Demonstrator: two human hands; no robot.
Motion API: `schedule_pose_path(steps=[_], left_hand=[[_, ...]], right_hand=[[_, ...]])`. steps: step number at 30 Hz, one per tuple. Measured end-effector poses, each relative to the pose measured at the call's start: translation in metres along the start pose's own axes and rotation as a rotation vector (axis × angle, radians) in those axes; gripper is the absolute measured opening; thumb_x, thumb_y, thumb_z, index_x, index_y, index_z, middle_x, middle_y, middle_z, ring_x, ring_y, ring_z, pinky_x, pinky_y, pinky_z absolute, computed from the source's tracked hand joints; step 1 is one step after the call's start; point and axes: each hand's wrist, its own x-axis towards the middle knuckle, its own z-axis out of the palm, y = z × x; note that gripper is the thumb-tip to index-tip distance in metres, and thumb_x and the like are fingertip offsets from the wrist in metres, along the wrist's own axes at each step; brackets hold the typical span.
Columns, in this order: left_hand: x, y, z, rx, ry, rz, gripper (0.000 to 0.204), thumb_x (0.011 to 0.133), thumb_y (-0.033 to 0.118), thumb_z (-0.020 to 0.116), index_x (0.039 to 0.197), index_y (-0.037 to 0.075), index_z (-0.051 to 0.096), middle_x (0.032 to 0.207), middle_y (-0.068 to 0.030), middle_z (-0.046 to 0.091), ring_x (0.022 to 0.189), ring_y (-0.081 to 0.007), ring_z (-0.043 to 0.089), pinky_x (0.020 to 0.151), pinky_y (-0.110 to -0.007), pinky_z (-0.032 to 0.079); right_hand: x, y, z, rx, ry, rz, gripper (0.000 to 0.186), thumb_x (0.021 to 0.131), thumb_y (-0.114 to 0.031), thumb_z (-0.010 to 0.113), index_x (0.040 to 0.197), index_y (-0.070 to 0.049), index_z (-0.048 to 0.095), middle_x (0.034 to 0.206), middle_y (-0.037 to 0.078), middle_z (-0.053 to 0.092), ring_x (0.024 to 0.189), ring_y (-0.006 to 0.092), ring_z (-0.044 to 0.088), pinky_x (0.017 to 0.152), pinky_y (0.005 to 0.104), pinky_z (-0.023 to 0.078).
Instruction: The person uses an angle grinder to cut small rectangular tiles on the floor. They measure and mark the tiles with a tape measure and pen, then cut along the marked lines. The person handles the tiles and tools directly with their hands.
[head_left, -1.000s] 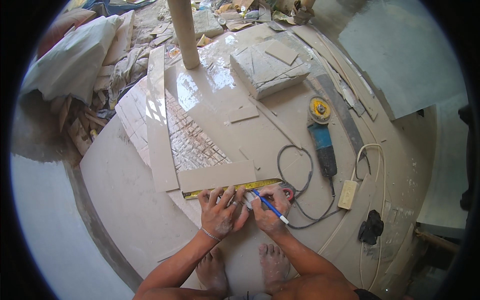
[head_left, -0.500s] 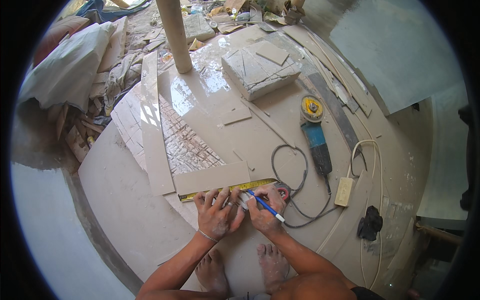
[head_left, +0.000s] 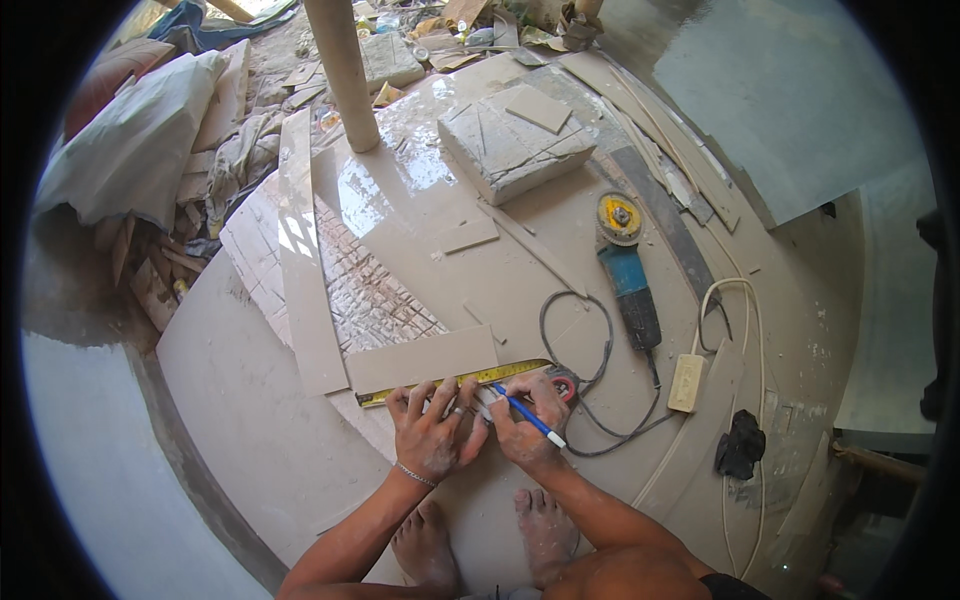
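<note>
A yellow tape measure (head_left: 485,376) is pulled out along the near edge of a narrow beige tile strip (head_left: 425,358). My left hand (head_left: 432,435) has its fingertips on the blade, bent and slightly apart, holding it down against the strip. Between the fingers and thumb of my right hand (head_left: 530,425) is a blue pen (head_left: 528,415) with a white end, its tip close to the blade. The tape's red-rimmed case (head_left: 565,386) shows beside the right hand, partly covered by it. A small pale piece near both thumbs is mostly hidden.
A long tile strip (head_left: 308,270) lies over a scored white board (head_left: 375,290). An angle grinder (head_left: 630,285) with its cord rests to the right, near a power strip (head_left: 687,383) and a black crumpled item (head_left: 740,445). Beyond are a block (head_left: 515,150), a post (head_left: 345,75) and rubble.
</note>
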Motion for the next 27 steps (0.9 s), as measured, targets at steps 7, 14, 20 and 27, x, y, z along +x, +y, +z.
schedule_pose_path(steps=[7,14,20,27], left_hand=[[-0.001,0.000,0.000,0.020,0.001,0.002,0.061,0.078,0.035,0.082,0.134,0.011,0.077,0.131,-0.0065,0.065,0.120,-0.0289,0.054,0.107,-0.054,0.033],[0.000,0.000,0.000,0.006,0.009,-0.002,0.060,0.079,0.035,0.082,0.134,0.012,0.077,0.131,-0.0062,0.065,0.120,-0.0289,0.055,0.107,-0.054,0.034],[-0.001,0.001,0.001,-0.015,0.045,-0.012,0.058,0.080,0.034,0.080,0.133,0.012,0.078,0.130,-0.0058,0.069,0.118,-0.0257,0.058,0.105,-0.051,0.036],[-0.003,-0.010,-0.009,-0.215,0.063,-0.042,0.049,0.083,0.018,0.079,0.131,0.007,0.075,0.127,-0.0100,0.070,0.122,-0.0282,0.063,0.108,-0.047,0.042]], right_hand=[[0.000,0.000,-0.001,-0.003,-0.011,0.028,0.019,0.084,-0.004,0.077,0.097,0.000,0.063,0.089,0.016,0.068,0.075,0.0301,0.069,0.069,0.0412,0.058],[-0.004,0.001,-0.002,0.058,-0.014,0.106,0.013,0.086,-0.003,0.074,0.092,0.000,0.063,0.085,0.014,0.065,0.074,0.0277,0.066,0.069,0.0398,0.056],[0.029,0.006,-0.063,-0.014,-0.008,0.145,0.006,0.085,-0.004,0.063,0.089,0.000,0.063,0.082,0.014,0.062,0.073,0.0297,0.061,0.072,0.0420,0.052],[0.040,0.013,-0.094,-0.627,-0.364,0.135,0.048,0.079,-0.023,0.075,0.120,0.000,0.066,0.114,0.020,0.064,0.100,0.0405,0.068,0.088,0.0468,0.058]])
